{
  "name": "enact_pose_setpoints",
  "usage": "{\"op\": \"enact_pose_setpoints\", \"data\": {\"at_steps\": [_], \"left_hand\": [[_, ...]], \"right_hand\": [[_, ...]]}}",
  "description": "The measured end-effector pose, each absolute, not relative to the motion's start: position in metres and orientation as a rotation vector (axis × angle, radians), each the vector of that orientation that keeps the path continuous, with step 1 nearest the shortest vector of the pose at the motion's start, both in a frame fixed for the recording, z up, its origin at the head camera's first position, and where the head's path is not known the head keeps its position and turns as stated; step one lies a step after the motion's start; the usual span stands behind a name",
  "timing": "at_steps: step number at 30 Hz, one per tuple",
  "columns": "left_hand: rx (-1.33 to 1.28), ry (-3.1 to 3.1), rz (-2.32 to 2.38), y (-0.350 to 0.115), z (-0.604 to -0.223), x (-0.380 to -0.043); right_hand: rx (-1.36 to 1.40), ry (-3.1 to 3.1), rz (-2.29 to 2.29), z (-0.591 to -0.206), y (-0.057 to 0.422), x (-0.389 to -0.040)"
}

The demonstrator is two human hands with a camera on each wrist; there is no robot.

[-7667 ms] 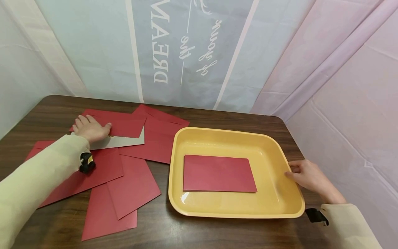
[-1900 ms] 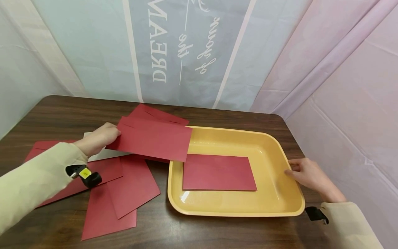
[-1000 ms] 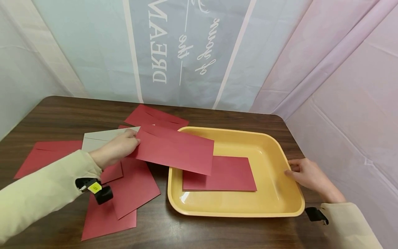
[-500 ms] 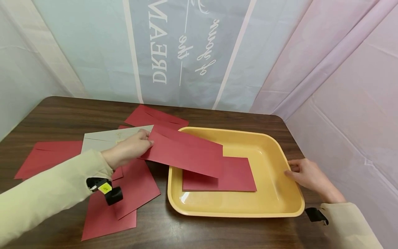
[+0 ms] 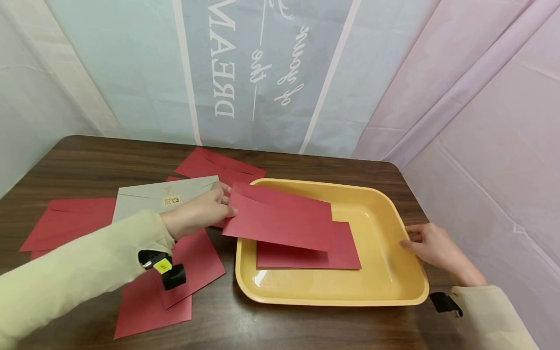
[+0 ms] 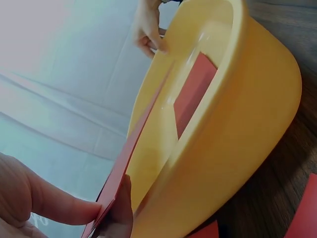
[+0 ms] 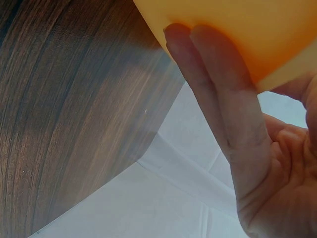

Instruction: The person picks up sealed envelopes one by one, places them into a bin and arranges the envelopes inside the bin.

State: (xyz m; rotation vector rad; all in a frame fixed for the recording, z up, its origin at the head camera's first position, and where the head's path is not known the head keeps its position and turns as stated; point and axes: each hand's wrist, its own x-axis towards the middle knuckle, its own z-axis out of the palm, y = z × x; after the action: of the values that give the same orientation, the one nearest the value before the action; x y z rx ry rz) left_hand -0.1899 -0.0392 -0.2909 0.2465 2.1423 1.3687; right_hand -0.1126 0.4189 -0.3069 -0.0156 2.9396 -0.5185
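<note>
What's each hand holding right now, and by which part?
The left hand pinches a red envelope by its left end. The right hand holds the tray by its right rim, thumb inside, fingers outside.

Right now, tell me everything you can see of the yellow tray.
The yellow tray is a roughly rectangular, open tub with rounded corners, raised walls and a rim; its smooth, shiny material looks like plastic. It sits upright on the dark wood-look table. At least one red envelope lies flat on its floor. The left hand holds a second red envelope over its left side. The right hand grips its right edge, thumb inside, fingers outside.
</note>
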Motion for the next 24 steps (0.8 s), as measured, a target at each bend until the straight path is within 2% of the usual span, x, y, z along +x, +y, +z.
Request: {"op": "enact_pose_setpoints", "data": {"at_steps": [24], "left_hand": [[0.289, 2.078, 1.378, 0.002, -0.304, -0.187]], "right_hand": [[-0.037, 2.961, -0.509, -0.309, 0.421, -0.115]]}}
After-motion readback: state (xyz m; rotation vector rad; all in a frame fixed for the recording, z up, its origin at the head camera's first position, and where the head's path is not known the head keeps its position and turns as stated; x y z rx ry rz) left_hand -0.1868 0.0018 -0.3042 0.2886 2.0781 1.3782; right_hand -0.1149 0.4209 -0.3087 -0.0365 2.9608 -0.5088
